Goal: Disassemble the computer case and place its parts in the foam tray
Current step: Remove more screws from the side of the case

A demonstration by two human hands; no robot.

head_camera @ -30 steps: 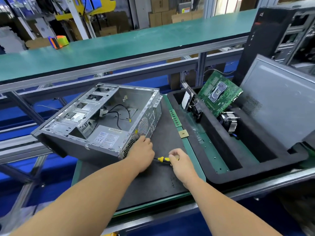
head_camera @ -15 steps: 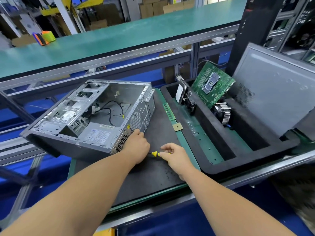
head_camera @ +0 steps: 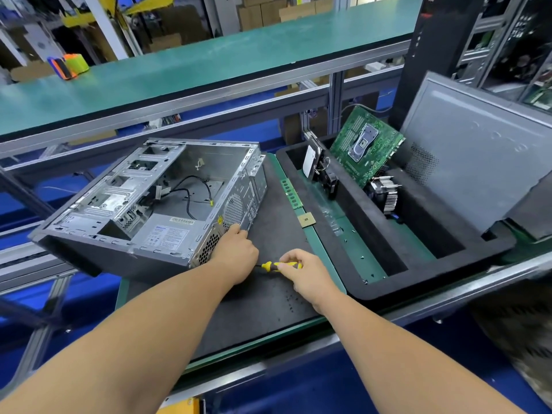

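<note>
Computer case [head_camera: 155, 204], 1, open side up on counter [head_camera: 268, 300], under L hand [head_camera: 236, 255] gripping its rear corner. R hand [head_camera: 301, 271] pinching 1 screwdriver [head_camera: 276, 266] pointed at case. Foam tray [head_camera: 397, 264] right of hands: 1 motherboard [head_camera: 366, 144], 1 heatsink [head_camera: 385, 194].

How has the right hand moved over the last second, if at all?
No: measured against the chip, the right hand keeps its place, holding the screwdriver; only the camera shifted.
</note>
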